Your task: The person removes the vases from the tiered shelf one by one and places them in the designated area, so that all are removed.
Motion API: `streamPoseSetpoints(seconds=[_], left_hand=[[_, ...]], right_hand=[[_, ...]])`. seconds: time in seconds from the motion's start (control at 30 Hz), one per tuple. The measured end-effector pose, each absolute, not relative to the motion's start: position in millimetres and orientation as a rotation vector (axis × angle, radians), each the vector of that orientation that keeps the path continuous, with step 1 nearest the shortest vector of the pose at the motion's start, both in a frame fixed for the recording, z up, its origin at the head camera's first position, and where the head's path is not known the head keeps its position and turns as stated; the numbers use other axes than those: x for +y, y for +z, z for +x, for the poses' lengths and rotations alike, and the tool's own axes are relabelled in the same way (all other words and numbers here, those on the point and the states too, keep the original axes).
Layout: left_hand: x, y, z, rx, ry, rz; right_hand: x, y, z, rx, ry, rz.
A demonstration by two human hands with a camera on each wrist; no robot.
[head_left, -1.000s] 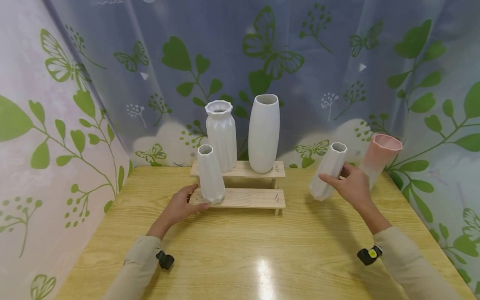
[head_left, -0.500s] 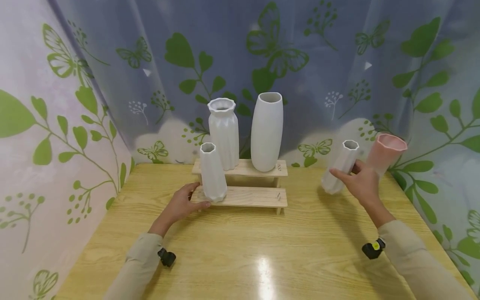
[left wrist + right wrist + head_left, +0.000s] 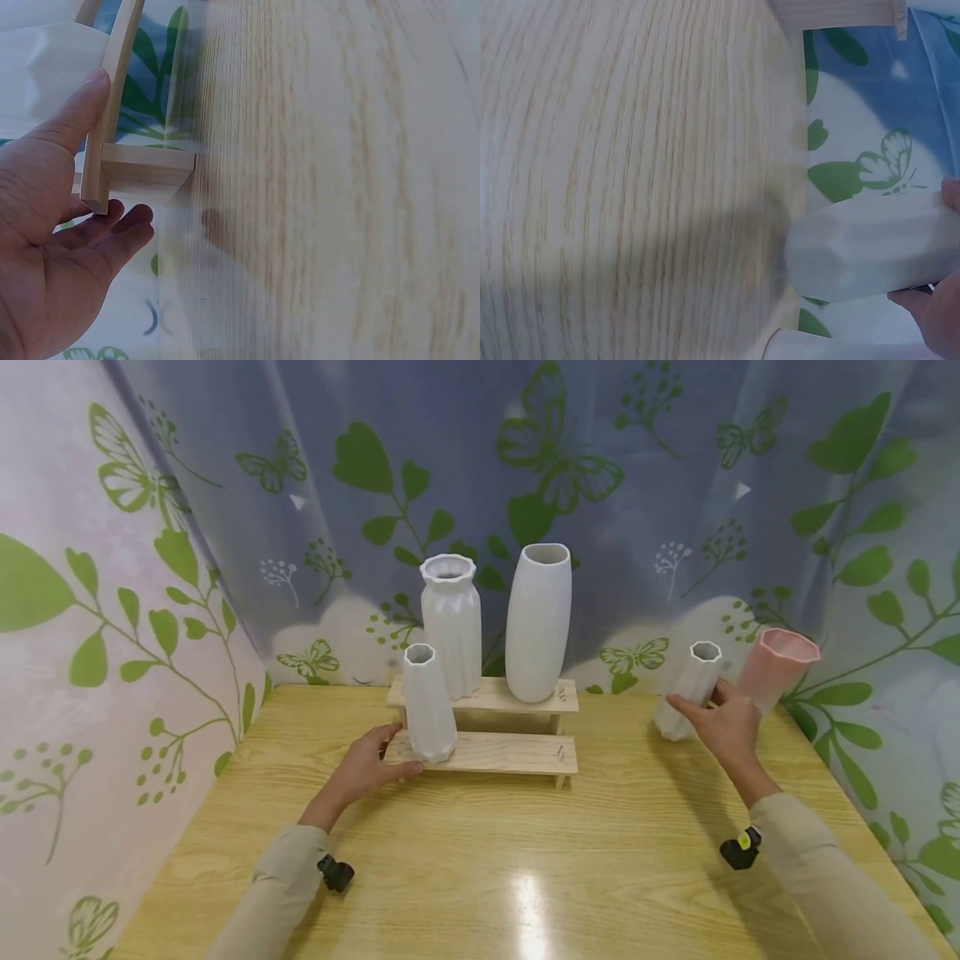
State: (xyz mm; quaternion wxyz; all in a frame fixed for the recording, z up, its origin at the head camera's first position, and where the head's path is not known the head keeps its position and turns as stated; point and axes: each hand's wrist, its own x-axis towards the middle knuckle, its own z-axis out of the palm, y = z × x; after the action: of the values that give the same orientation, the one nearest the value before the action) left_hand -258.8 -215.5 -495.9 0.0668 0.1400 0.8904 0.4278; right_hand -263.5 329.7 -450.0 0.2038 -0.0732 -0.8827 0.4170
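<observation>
My left hand (image 3: 367, 766) grips the left end of the lower step of a two-tier wooden stand (image 3: 517, 753). In the left wrist view its thumb lies along the board's edge, with the fingers (image 3: 127, 236) curled on the other side. A small faceted white vase (image 3: 427, 706) stands on that step, close to the hand. At the right, my right hand (image 3: 723, 727) holds a matching slim white vase (image 3: 678, 714) by its side, thumb in front. That vase's base (image 3: 817, 255) is right at the table's surface in the right wrist view. Close behind the hand is a pink-and-white vase (image 3: 772, 672).
On the upper step stand a ruffled-neck white vase (image 3: 452, 627) and a tall smooth white vase (image 3: 538, 627). The pale wooden table (image 3: 480, 860) runs back to a patterned curtain (image 3: 600, 460), which also closes off both sides.
My right hand has carried the slim white vase right and back, closer to the pink vase, and the vase leans less. The left hand keeps its grip on the stand. The head view has shifted slightly.
</observation>
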Motion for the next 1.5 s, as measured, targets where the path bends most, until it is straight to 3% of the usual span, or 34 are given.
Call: streamPoseSetpoints(seconds=[0.83, 1.5], left_hand=[[-215, -496, -262, 2.683, 1.291, 0.441], [-216, -499, -263, 2.694, 1.288, 0.421]], right_hand=[[345, -455, -278, -2.519, 1.102, -0.210], [358, -454, -263, -2.544, 1.253, -0.185]])
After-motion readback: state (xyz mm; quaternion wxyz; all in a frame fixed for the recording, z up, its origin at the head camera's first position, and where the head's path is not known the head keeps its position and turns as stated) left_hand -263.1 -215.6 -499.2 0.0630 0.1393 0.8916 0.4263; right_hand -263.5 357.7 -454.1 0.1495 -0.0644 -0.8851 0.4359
